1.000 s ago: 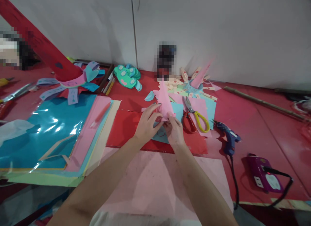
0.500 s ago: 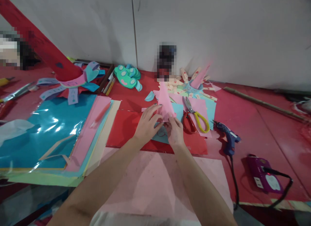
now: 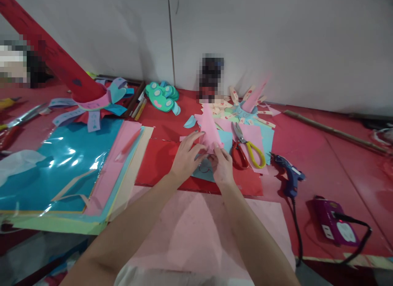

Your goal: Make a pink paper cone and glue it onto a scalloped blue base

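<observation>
Between my hands a pink paper cone [image 3: 210, 128] stands with its point up and away from me. My left hand [image 3: 188, 153] curls round its left side, fingers on the paper. Pinched at the cone's lower right edge are the fingers of my right hand [image 3: 221, 165]. Below the cone lies a light blue paper piece [image 3: 205, 171] with drawn lines, on a red sheet [image 3: 159, 163]. Scissors [image 3: 248, 146] with one red and one yellow handle rest just right of my right hand, on pink and blue paper.
A blue glue gun [image 3: 287, 173] lies at right, its cord trailing near a purple power box [image 3: 334, 220]. Wrapped coloured paper [image 3: 76, 163] covers the left side. Green paper frog shapes [image 3: 162, 96], a finished-looking cone crown [image 3: 247, 107] and a wooden stick [image 3: 331, 130] lie towards the wall.
The view has shifted very slightly. Both hands keep their places on the pink cone, with hardly any visible movement.
</observation>
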Tool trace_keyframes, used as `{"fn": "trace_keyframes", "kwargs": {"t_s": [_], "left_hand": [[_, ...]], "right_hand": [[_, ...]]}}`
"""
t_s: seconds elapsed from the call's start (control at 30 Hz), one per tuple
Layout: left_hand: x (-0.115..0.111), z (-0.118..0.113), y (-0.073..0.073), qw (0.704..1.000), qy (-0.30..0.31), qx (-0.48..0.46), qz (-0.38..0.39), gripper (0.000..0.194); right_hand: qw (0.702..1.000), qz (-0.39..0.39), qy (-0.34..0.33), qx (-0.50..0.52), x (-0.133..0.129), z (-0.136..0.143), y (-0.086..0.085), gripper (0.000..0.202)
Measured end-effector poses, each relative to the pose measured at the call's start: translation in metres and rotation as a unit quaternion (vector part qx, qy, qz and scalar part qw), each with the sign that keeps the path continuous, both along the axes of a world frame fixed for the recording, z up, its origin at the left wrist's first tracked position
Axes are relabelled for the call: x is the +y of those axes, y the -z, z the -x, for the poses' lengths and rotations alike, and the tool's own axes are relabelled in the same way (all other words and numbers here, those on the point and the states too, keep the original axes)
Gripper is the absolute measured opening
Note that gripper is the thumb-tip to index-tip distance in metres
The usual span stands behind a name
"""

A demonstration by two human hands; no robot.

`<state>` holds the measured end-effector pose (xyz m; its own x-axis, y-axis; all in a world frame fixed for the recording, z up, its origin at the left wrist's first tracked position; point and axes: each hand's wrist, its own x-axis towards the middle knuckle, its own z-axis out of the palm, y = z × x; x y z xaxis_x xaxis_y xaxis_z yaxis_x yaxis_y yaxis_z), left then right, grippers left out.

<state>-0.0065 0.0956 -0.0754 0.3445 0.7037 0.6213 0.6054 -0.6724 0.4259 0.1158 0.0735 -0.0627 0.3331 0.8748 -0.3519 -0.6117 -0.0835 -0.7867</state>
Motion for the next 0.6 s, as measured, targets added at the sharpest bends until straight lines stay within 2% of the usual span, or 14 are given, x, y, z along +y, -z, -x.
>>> {"fn": "trace_keyframes", "kwargs": {"t_s": [0.37, 0.6], "left_hand": [[-0.0018, 0.0001, -0.0068, 1.000, -0.010, -0.008, -0.019, 0.015], [-0.0024, 0.0005, -0.0066, 0.999, 0.001, -0.002, -0.040, 0.011]], "right_hand": [[0.999, -0.004, -0.026, -0.020, -0.0002, -0.0018, 0.0041, 0.028], [1.000, -0.015, -0.017, 0.001, -0.0007, -0.0012, 0.0043, 0.031]]}}
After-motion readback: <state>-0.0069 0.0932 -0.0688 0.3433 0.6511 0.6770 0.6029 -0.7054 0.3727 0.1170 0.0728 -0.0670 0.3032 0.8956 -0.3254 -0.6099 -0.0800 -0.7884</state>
